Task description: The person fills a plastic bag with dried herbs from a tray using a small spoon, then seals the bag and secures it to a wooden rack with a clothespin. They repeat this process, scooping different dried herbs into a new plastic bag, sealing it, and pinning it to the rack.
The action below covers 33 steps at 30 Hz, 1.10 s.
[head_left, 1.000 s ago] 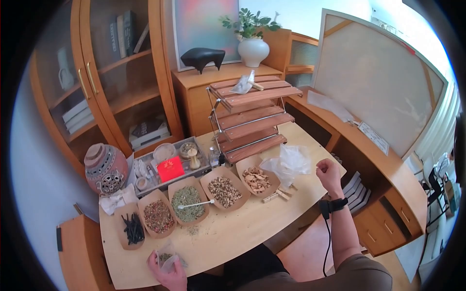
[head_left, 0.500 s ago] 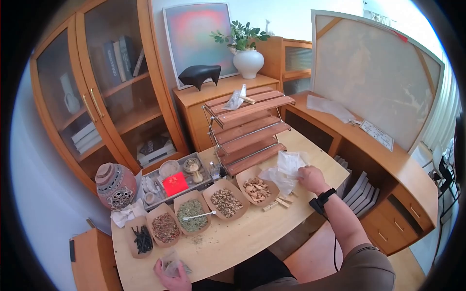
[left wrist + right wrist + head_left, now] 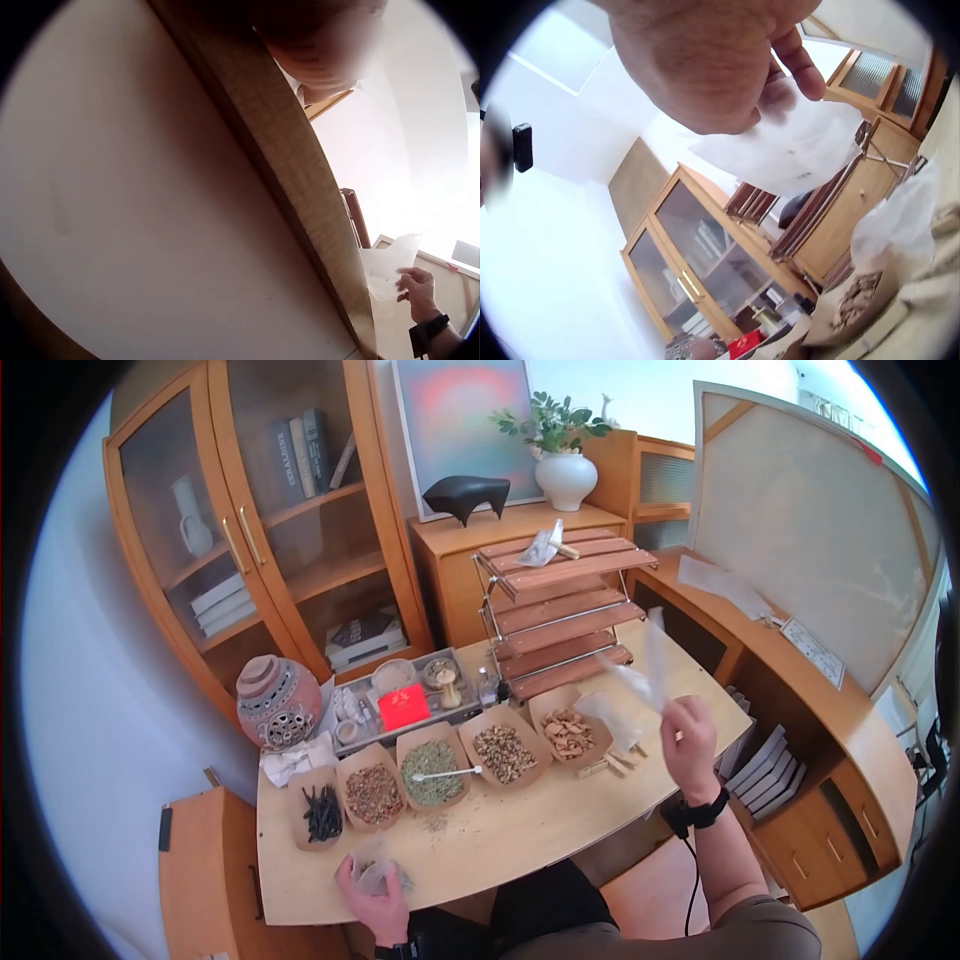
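My left hand (image 3: pixel 378 895) holds a small translucent bag (image 3: pixel 372 868) with some dried herb in it, low over the table's front edge. On the right, my right hand (image 3: pixel 690 745) pinches a thin translucent bag (image 3: pixel 795 150), lifted above the table. More such bags (image 3: pixel 618 722) lie below it, beside a paper tray of pale brown chips (image 3: pixel 567 735). To the left run trays of brown pieces (image 3: pixel 505 753), green herb (image 3: pixel 432 788), reddish dried mix (image 3: pixel 374 797) and black sticks (image 3: pixel 323 815). A white spoon (image 3: pixel 448 773) lies across the green herb.
Wooden clips (image 3: pixel 600 766) lie in front of the chips. Behind the trays stand a grey box (image 3: pixel 460 715) with a red packet (image 3: pixel 403 707), a patterned jar (image 3: pixel 278 705) and a tiered wooden rack (image 3: pixel 570 615). Herb crumbs (image 3: pixel 436 822) dot the table (image 3: pixel 500 850).
My right hand reached to the pile of bags, took hold of one and raised it off the table. The left hand still holds its bag. The head view has shifted.
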### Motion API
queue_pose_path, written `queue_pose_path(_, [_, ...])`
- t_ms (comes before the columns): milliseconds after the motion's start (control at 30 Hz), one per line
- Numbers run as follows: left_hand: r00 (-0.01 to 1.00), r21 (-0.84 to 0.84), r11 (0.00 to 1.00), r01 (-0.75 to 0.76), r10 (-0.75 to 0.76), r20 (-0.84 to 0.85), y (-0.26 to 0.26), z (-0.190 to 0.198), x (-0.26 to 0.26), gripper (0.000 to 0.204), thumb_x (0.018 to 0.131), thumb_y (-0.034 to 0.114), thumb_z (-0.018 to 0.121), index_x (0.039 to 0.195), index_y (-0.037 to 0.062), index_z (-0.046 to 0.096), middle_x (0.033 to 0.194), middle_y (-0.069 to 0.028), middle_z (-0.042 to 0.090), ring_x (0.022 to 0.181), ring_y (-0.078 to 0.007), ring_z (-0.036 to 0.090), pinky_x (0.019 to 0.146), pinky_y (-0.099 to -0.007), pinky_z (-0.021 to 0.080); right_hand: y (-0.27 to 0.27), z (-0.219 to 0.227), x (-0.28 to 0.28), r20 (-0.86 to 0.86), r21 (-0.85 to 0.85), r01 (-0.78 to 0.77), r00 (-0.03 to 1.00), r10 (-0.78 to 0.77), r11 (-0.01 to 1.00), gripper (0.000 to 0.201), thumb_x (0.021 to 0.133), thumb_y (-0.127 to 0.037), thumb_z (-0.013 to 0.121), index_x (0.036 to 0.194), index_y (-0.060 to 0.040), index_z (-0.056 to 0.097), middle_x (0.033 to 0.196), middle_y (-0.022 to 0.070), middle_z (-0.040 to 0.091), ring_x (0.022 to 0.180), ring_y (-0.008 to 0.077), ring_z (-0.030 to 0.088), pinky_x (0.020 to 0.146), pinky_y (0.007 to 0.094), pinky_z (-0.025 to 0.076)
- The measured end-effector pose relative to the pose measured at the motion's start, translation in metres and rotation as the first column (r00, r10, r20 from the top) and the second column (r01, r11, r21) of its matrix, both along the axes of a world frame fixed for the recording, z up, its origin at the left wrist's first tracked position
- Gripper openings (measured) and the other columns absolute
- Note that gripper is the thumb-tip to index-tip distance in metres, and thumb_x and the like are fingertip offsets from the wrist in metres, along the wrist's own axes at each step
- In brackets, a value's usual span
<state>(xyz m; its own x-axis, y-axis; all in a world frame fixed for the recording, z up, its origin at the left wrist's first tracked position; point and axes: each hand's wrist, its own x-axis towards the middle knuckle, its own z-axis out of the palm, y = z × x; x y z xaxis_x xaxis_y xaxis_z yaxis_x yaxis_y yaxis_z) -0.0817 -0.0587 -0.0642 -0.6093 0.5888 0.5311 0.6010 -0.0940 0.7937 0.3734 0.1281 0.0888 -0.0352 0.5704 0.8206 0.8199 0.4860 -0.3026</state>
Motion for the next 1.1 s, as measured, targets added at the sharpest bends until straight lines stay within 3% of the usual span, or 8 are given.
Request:
queue_pose_path(100, [1.000, 0.022, 1.000, 0.010, -0.010, 0.013, -0.001, 0.005, 0.002, 0.065, 0.088, 0.014, 0.081, 0.141, -0.0051, 0.050, 0.131, -0.0212, 0.056, 0.121, -0.0370, 0.058, 0.107, -0.0470, 0.047, -0.010, -0.020, -0.017, 0.071, 0.016, -0.098, 0.993, 0.097, 0.995, 0.029, 0.079, 0.008, 0.073, 0.105, -0.0047, 0.076, 0.088, 0.0111, 0.064, 0.084, 0.0310, 0.065, 0.070, 0.0411, 0.053])
queue_pose_path(167, [0.999, 0.011, 0.999, 0.042, -0.043, 0.009, -0.003, 0.007, 0.002, 0.064, 0.093, 0.007, 0.079, 0.146, -0.0048, 0.045, 0.133, -0.0174, 0.056, 0.122, -0.0286, 0.059, 0.106, -0.0416, 0.050, -0.002, -0.042, -0.009, -0.012, -0.027, 0.004, 1.000, -0.004, 1.000, 0.026, 0.081, 0.008, 0.073, 0.103, -0.0047, 0.077, 0.088, 0.0115, 0.065, 0.083, 0.0312, 0.065, 0.072, 0.0419, 0.054])
queue_pose_path(367, [0.991, -0.063, 0.998, 0.015, -0.024, -0.134, -0.004, 0.011, 0.000, 0.060, 0.092, 0.006, 0.079, 0.143, -0.0052, 0.048, 0.134, -0.0184, 0.057, 0.121, -0.0292, 0.061, 0.105, -0.0415, 0.052, 0.033, -0.069, 0.027, -0.114, -0.005, 0.226, 0.968, -0.225, 0.974, 0.013, 0.088, 0.001, 0.076, 0.100, -0.0042, 0.078, 0.087, 0.0124, 0.065, 0.083, 0.0323, 0.066, 0.073, 0.0425, 0.054])
queue_pose_path(467, [0.995, -0.043, 0.998, 0.040, -0.043, -0.094, -0.003, 0.014, 0.002, 0.060, 0.092, 0.006, 0.078, 0.143, -0.0053, 0.048, 0.132, -0.0186, 0.058, 0.121, -0.0296, 0.061, 0.104, -0.0418, 0.053, 0.044, -0.080, 0.038, -0.056, -0.112, 0.255, 0.963, -0.263, 0.960, 0.009, 0.089, -0.009, 0.078, 0.096, -0.0036, 0.080, 0.086, 0.0133, 0.069, 0.082, 0.0336, 0.068, 0.074, 0.0431, 0.055])
queue_pose_path(533, [0.994, -0.035, 0.999, 0.035, -0.038, -0.105, -0.003, 0.011, 0.001, 0.060, 0.092, 0.005, 0.078, 0.143, -0.0052, 0.048, 0.131, -0.0187, 0.058, 0.121, -0.0299, 0.062, 0.104, -0.0419, 0.053, 0.042, -0.083, 0.038, -0.005, -0.464, 0.166, 0.982, -0.189, 0.870, 0.016, 0.090, -0.019, 0.078, 0.093, -0.0032, 0.082, 0.086, 0.0156, 0.073, 0.082, 0.0354, 0.071, 0.076, 0.0436, 0.057])
queue_pose_path(667, [0.998, 0.024, 1.000, 0.008, -0.006, -0.064, 0.000, 0.004, 0.000, 0.064, 0.085, 0.014, 0.083, 0.138, -0.0039, 0.053, 0.126, -0.0233, 0.058, 0.115, -0.0432, 0.060, 0.101, -0.0497, 0.051, 0.047, -0.088, 0.042, 0.047, -0.487, 0.114, 0.993, -0.104, 0.866, 0.016, 0.090, -0.019, 0.080, 0.094, -0.0031, 0.082, 0.087, 0.0180, 0.075, 0.079, 0.0336, 0.073, 0.073, 0.0409, 0.057])
queue_pose_path(733, [0.999, 0.022, 1.000, 0.006, -0.005, -0.054, 0.000, 0.004, 0.000, 0.063, 0.085, 0.015, 0.083, 0.138, -0.0038, 0.053, 0.125, -0.0232, 0.058, 0.115, -0.0433, 0.060, 0.101, -0.0500, 0.051, 0.048, -0.087, 0.043, 0.006, -0.527, 0.091, 0.995, -0.103, 0.845, 0.018, 0.091, -0.022, 0.077, 0.096, -0.0047, 0.082, 0.088, 0.0183, 0.075, 0.085, 0.0376, 0.073, 0.077, 0.0442, 0.057])
queue_pose_path(1100, [0.998, -0.018, 1.000, 0.008, -0.009, -0.067, -0.002, 0.008, 0.002, 0.063, 0.086, 0.017, 0.083, 0.138, -0.0033, 0.053, 0.128, -0.0232, 0.058, 0.116, -0.0422, 0.060, 0.101, -0.0502, 0.050, 0.048, -0.083, 0.062, -0.054, -0.316, 0.234, 0.963, -0.263, 0.920, 0.017, 0.088, -0.018, 0.081, 0.095, -0.0024, 0.081, 0.088, 0.0171, 0.073, 0.079, 0.0353, 0.072, 0.073, 0.0428, 0.056])
